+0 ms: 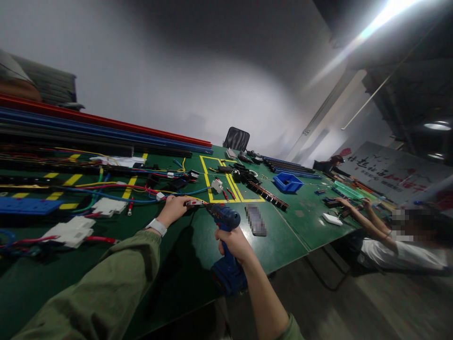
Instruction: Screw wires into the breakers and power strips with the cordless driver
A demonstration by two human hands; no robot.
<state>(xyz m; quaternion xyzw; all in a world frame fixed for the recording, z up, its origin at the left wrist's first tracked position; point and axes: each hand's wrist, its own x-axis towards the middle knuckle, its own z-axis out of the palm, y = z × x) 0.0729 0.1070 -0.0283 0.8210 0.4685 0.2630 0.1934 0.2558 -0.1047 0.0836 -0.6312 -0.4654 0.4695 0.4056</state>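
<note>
My right hand (236, 242) is wrapped round the grip of a blue cordless drill (225, 216). The drill's nose points left, at a small white and red part (194, 202) whose kind I cannot make out. My left hand (171, 211) pinches that part by its left end, just above the green table. The drill tip is close to the part's right end; whether they touch is unclear. A white connector block (217, 185) with a blue wire lies beyond the drill, beside two short red leads (230, 193).
White breaker-like blocks (70, 232) with coloured wires lie on the left. Long red and blue rails (106, 123) run behind. A phone (255, 220), a copper-coloured strip (269, 195) and a blue bin (287, 182) are to the right. A co-worker (399, 245) sits at far right.
</note>
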